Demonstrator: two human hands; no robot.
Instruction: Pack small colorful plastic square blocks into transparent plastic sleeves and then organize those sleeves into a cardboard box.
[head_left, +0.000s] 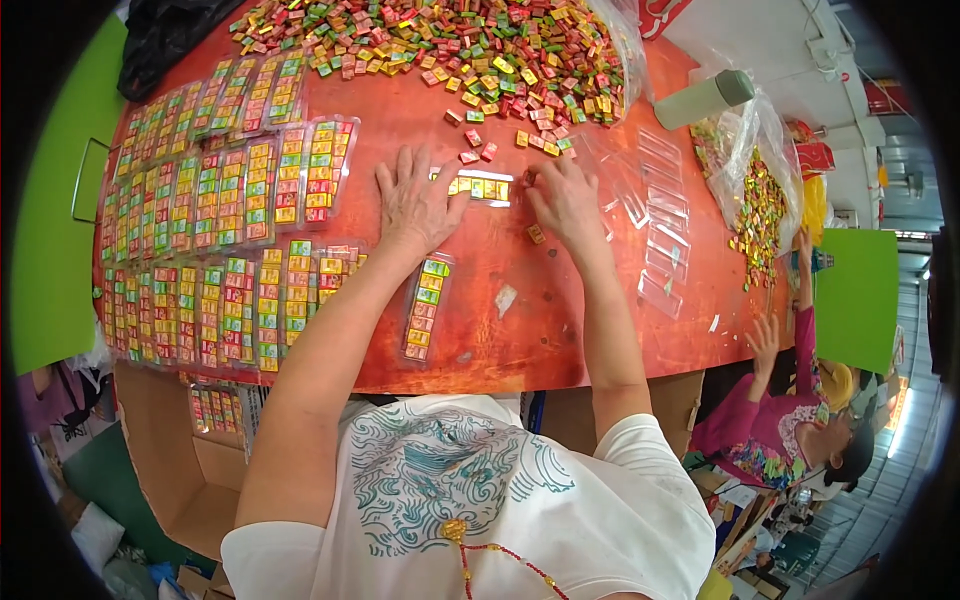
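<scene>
A narrow clear plastic tray, partly filled with a row of small yellow blocks, lies on the red table between my hands. My left hand rests palm down with its fingers spread, its thumb and index finger by the tray's left end. At the tray's right end, my right hand has thumb and fingertips bent together around a small dark piece, seemingly one of the wrapped blocks. Below that hand sits a loose brownish block. A filled tray lies beside my left forearm.
Rows of filled trays cover the table's left. A heap of coloured blocks spreads across the back. Empty clear trays lie on the right, near a pale green bottle and a bag of blocks. Another person works at right.
</scene>
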